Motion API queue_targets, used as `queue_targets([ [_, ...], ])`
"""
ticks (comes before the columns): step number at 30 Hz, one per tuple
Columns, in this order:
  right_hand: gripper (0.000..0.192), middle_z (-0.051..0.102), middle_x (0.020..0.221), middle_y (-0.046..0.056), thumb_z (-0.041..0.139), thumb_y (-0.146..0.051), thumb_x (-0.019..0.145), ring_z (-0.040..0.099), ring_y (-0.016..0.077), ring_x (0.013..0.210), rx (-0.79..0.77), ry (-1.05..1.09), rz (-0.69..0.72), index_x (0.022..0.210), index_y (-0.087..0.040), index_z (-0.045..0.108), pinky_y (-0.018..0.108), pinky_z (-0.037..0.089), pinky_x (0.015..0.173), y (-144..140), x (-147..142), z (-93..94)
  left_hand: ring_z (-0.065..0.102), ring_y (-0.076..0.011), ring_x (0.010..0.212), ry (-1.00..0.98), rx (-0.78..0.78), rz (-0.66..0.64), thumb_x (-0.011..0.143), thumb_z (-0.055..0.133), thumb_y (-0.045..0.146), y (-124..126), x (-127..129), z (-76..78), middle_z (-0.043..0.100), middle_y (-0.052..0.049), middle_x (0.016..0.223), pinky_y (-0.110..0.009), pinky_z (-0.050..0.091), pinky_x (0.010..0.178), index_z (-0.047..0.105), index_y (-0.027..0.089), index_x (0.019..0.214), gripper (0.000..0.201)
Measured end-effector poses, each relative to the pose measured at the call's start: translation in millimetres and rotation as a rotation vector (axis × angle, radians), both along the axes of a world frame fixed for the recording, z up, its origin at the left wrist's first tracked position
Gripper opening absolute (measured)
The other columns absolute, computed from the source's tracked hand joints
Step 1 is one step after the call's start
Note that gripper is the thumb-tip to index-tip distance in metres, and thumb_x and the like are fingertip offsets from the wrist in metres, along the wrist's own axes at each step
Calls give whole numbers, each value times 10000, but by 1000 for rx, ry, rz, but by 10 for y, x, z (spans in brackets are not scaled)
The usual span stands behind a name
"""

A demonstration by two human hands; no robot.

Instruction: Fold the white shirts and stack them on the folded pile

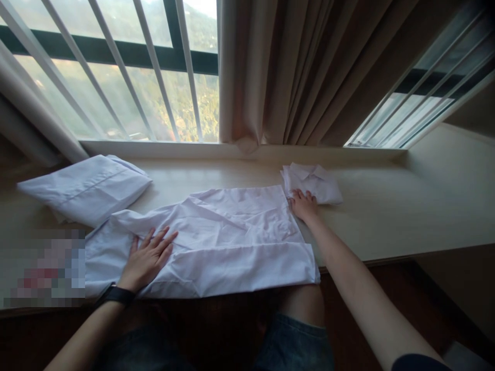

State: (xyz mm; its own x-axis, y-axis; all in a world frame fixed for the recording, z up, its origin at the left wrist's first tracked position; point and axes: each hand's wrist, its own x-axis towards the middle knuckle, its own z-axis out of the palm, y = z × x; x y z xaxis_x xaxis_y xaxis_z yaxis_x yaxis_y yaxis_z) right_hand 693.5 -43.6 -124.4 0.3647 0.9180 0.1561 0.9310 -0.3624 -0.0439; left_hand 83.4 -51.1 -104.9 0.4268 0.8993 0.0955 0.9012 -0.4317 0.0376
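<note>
A white shirt (232,237) lies spread flat on the pale window ledge (386,216), sides partly folded in, its near edge at the ledge's front. My left hand (149,257) rests flat on the shirt's left part, fingers apart; a dark watch sits on that wrist. My right hand (303,204) presses on the shirt's far right corner, next to the collar (313,181), fingers spread. Neither hand grips anything.
A folded white garment (87,188) lies at the ledge's left. Behind are a barred window (127,77) and a beige curtain (301,72). A blurred patch covers the ledge's near left. My knees in denim shorts (294,340) are below the ledge.
</note>
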Motion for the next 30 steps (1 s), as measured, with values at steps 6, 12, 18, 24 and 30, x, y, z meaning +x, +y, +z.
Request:
queue_targets([
  [6,567,381,1572,195,391,-288,973,304,445,1437,-37,49,-268,1529,-183,422,704,306,1078,-267,654,70,210,-335,1535,11,10,-15,1019,302,446,-17,81,-2,325,30,1636,-662,101,1201,388,419,1542,531],
  [12,549,456,1546,132,349,-301,1002,311,313,1478,108,54,128,1521,-143,437,490,304,1195,-408,-187,302,202,-331,1537,-5,5,-17,1028,313,434,-41,357,18,304,34,1645,-662,64,1204,409,420,1531,512],
  [18,564,281,1654,-8,310,-572,1023,209,376,1523,-128,81,411,1554,-392,368,664,195,1187,-846,-1236,28,273,-336,1514,-39,-17,79,1016,317,510,56,302,71,267,-65,1664,-570,193,1212,344,310,1581,601],
  [24,518,441,1572,16,310,-469,1037,303,291,1498,35,59,324,1496,-312,492,551,230,1220,-1053,-1108,-37,498,-307,1346,-101,91,197,999,327,420,260,130,256,553,-153,1463,-436,352,1133,443,134,1518,605],
  [30,516,558,1476,14,297,-449,1033,402,264,1444,113,83,313,1382,-252,622,475,280,1209,-1091,-1095,-56,378,-314,1436,-25,122,164,995,345,404,852,3,450,540,-79,1494,-524,248,1179,630,237,1352,486],
])
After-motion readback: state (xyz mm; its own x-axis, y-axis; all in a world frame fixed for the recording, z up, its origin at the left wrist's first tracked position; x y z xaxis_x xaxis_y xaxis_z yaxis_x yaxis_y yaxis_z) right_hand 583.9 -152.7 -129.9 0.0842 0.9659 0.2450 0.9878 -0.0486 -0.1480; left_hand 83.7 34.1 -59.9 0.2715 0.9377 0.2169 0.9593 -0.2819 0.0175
